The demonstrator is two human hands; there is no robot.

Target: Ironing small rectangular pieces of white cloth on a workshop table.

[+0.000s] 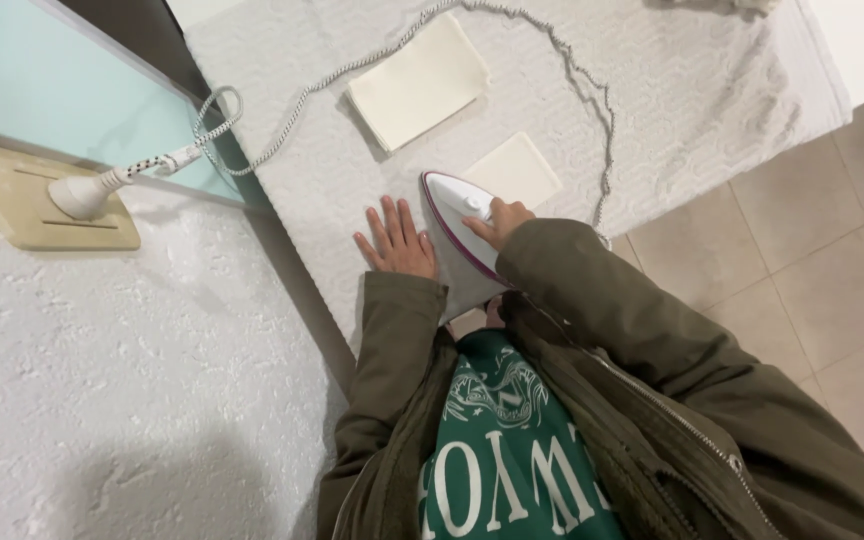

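My right hand (498, 220) grips the handle of a white iron with a purple rim (452, 225), which rests flat on the white textured cover of the table (332, 190). My left hand (397, 242) lies flat and spread on the cover just left of the iron. A small cream folded cloth (515, 168) lies right beyond the iron's tip. A larger cream folded cloth (420, 82) lies farther away. The iron's braided cord (592, 95) loops across the cover to a plug (92, 190) in a wall socket.
A rough white wall (112, 380) with a beige socket plate (22, 205) is on the left. A pale green panel (62, 70) stands beside the table. Beige floor tiles (802, 260) lie to the right, past the table's edge.
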